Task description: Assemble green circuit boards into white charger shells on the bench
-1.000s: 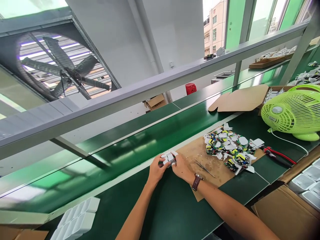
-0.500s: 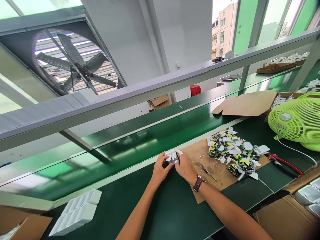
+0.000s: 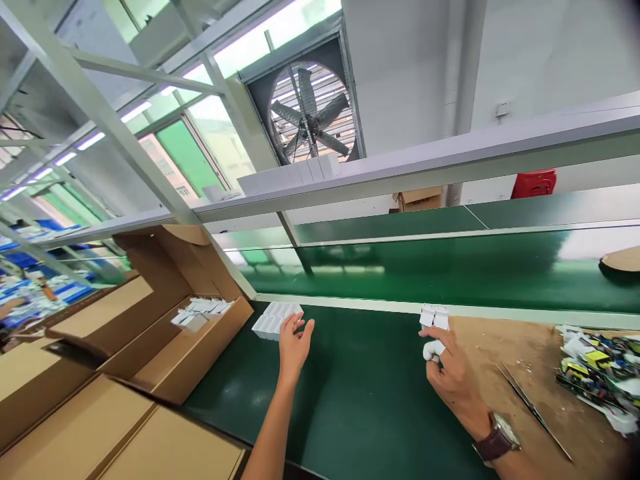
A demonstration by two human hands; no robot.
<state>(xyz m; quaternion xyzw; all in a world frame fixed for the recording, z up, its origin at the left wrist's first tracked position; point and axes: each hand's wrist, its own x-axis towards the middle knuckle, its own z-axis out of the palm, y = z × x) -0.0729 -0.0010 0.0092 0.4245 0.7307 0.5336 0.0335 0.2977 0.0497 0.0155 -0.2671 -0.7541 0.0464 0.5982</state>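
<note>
Watch (image 3: 505,433): strapped on the right wrist.
Tweezers (image 3: 535,413): lie slantwise on the brown sheet (image 3: 487,343), to the right of the right grip; probably left there for easy reach.
Brown sheet: spread on the green worktop (image 3: 360,387), likely to shield it and keep scraps together.
Right grip (image 3: 453,373): half-curled, fingers parted, no part seen in it; a white wrap (image 3: 434,350) on one finger looks like a protective cover.
Left grip (image 3: 294,347): fingers loosely spread, thumb well apart, nothing enclosed; reaches out toward the housings.
Circuit boards (image 3: 595,373): heaped on the sheet, well apart from the right grip, perhaps to leave working room between.
White pieces (image 3: 435,317): side by side near the worktop's far edge, just beyond the right fingertips; whether one touches them, I cannot tell.
White housings (image 3: 275,320): set close in rows, openings up, which presumably keeps them orderly; the left fingertips overlap their right end, contact unclear.
Open carton (image 3: 215,350): left of the housings, white parts (image 3: 203,310) inside, flap raised, apparently for access.
Green belt (image 3: 450,273): runs behind the worktop's pale edge strip.
Wall fan (image 3: 310,123): framed high on the far wall, probably for ventilation.
</note>
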